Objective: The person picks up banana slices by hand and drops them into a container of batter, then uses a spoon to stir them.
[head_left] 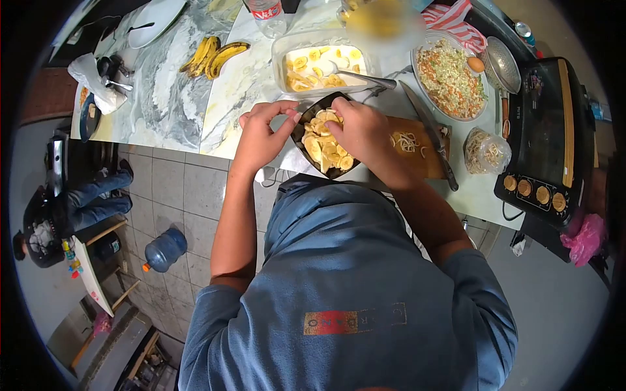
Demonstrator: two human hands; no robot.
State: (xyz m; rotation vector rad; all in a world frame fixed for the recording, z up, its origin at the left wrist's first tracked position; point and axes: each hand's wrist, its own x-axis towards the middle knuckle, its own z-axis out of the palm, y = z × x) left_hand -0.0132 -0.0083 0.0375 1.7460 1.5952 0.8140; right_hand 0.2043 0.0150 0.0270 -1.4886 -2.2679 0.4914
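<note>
A dark angular bowl (334, 173) full of banana slices (328, 144) sits at the counter's front edge, close against my body. My right hand (360, 125) reaches over its right side, thumb and forefinger closed around a banana slice at the top of the pile. At the bowl's left rim, my left hand (266, 132) has its thumb and forefinger pinched together; whatever is between them is too small to make out. Just beyond stands a clear plastic container (279, 78) with banana slices lying in white cream. A spoon (372, 79) rests in it, handle pointing right.
Right of the bowl are a cutting board (427, 156) with scraps, a long knife (430, 130), a bagged food (487, 151) and a toaster oven (538, 130). A bowl of shredded vegetables (450, 78) holds an egg. Bananas (215, 57) lie left; a person (49, 225) is at far left.
</note>
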